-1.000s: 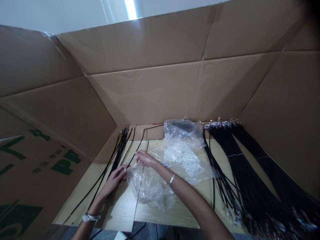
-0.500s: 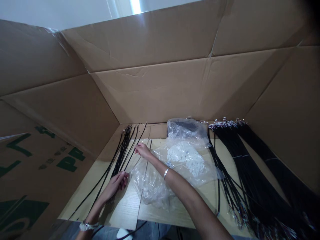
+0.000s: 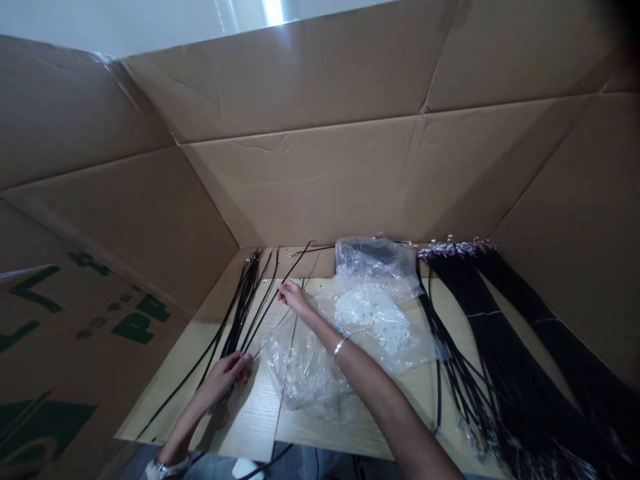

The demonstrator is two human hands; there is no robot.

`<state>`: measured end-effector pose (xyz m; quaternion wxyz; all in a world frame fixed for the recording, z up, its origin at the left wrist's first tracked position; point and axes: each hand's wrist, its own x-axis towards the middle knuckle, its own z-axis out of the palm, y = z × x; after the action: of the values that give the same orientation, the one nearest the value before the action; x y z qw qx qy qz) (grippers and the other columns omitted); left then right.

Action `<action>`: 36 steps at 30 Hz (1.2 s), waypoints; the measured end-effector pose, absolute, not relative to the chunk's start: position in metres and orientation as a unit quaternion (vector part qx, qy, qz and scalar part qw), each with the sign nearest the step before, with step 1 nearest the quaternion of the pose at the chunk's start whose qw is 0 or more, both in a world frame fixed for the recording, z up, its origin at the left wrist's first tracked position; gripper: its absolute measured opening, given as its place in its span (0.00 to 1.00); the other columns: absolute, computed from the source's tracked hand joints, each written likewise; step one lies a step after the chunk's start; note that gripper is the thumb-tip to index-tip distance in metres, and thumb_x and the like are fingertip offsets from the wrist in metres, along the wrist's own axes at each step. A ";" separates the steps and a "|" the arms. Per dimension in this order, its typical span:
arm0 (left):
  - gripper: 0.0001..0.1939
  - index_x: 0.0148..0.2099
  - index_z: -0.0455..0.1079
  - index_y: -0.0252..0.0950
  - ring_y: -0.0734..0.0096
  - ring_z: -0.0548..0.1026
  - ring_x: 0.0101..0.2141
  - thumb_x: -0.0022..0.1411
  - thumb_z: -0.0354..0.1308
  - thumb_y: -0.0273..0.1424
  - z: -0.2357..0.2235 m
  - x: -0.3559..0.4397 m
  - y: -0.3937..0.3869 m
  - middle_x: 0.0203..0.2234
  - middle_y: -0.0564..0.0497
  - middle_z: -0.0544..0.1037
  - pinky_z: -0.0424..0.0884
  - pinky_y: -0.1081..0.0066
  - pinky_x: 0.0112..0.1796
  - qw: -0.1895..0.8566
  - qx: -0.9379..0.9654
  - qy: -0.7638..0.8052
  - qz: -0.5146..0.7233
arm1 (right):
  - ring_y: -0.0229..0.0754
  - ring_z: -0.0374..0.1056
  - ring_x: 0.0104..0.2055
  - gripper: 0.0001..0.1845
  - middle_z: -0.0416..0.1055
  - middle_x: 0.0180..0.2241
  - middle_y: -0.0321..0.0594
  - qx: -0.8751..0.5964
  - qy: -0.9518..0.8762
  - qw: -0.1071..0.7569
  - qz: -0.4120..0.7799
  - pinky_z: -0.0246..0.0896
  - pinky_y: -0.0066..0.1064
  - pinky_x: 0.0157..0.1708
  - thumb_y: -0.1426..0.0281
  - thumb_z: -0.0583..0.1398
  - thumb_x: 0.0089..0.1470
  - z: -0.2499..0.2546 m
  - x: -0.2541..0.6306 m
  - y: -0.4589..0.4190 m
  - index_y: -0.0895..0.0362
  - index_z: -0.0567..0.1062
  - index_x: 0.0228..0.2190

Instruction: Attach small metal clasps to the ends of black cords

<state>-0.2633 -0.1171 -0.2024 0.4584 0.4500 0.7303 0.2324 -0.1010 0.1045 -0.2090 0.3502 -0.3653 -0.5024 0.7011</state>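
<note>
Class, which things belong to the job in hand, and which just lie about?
Seemingly part of the job:
black cable, pinched by the right hand and reaching the left hand
loose black cables at left

Apparently just lying about:
crumpled clear plastic
bag of white pieces (use unclear)

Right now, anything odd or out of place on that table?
One black cable lies crosswise at the back, by the clear plastic bag; odd because the bundled cables run roughly front to back. No obvious damage.
</note>
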 end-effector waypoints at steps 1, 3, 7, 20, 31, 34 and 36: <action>0.21 0.37 0.70 0.32 0.75 0.72 0.27 0.73 0.55 0.46 -0.202 -0.265 -0.117 0.27 0.55 0.72 0.72 0.71 0.32 0.457 0.454 0.730 0.229 | 0.42 0.75 0.41 0.15 0.76 0.45 0.43 -0.357 -0.505 0.357 0.700 0.76 0.38 0.40 0.63 0.62 0.67 -0.207 -0.099 0.102 0.60 0.75 0.49; 0.26 0.35 0.70 0.33 0.74 0.71 0.27 0.71 0.55 0.52 -0.200 -0.266 -0.116 0.26 0.54 0.72 0.71 0.70 0.33 0.453 0.460 0.729 0.226 | 0.41 0.75 0.39 0.14 0.76 0.43 0.42 -0.339 -0.509 0.374 0.697 0.76 0.36 0.39 0.63 0.62 0.67 -0.203 -0.093 0.097 0.60 0.75 0.47; 0.40 0.28 0.73 0.33 0.66 0.70 0.28 0.56 0.54 0.70 -0.190 -0.267 -0.116 0.22 0.50 0.72 0.66 0.68 0.33 0.436 0.468 0.731 0.236 | 0.38 0.73 0.35 0.14 0.76 0.39 0.40 -0.309 -0.504 0.418 0.690 0.74 0.33 0.35 0.62 0.61 0.67 -0.186 -0.082 0.092 0.60 0.76 0.45; 0.39 0.42 0.74 0.33 0.68 0.71 0.28 0.65 0.45 0.66 -0.176 -0.307 -0.114 0.27 0.50 0.72 0.70 0.67 0.32 0.351 0.381 0.804 0.291 | 0.31 0.61 0.20 0.16 0.67 0.23 0.29 -0.202 -0.521 0.400 0.726 0.58 0.23 0.21 0.60 0.60 0.68 -0.127 -0.024 0.074 0.59 0.72 0.33; 0.46 0.60 0.69 0.31 0.57 0.79 0.45 0.61 0.49 0.67 -0.066 -0.201 0.016 0.51 0.36 0.79 0.75 0.62 0.46 0.412 0.541 0.614 0.402 | 0.31 0.64 0.17 0.22 0.79 0.24 0.35 -0.096 -0.572 0.266 0.770 0.56 0.24 0.18 0.51 0.67 0.55 -0.125 -0.015 0.021 0.57 0.70 0.29; 0.41 0.60 0.69 0.31 0.65 0.79 0.36 0.67 0.45 0.62 -0.039 -0.161 0.061 0.44 0.38 0.80 0.75 0.65 0.38 0.460 0.589 0.548 0.375 | 0.32 0.66 0.18 0.24 0.79 0.24 0.35 -0.100 -0.562 0.269 0.776 0.55 0.23 0.18 0.50 0.67 0.54 -0.125 -0.019 0.018 0.56 0.68 0.28; 0.33 0.56 0.72 0.31 0.74 0.70 0.22 0.67 0.53 0.55 -0.028 -0.140 0.082 0.32 0.45 0.78 0.69 0.71 0.27 0.477 0.621 0.524 0.336 | 0.33 0.68 0.18 0.24 0.79 0.24 0.35 -0.107 -0.553 0.280 0.777 0.57 0.24 0.18 0.49 0.67 0.54 -0.122 -0.019 0.019 0.55 0.67 0.29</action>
<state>-0.1398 0.0815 -0.0275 0.4769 0.6206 0.5239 0.3362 -0.0188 0.0190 -0.1217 0.2800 -0.1069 -0.5533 0.7772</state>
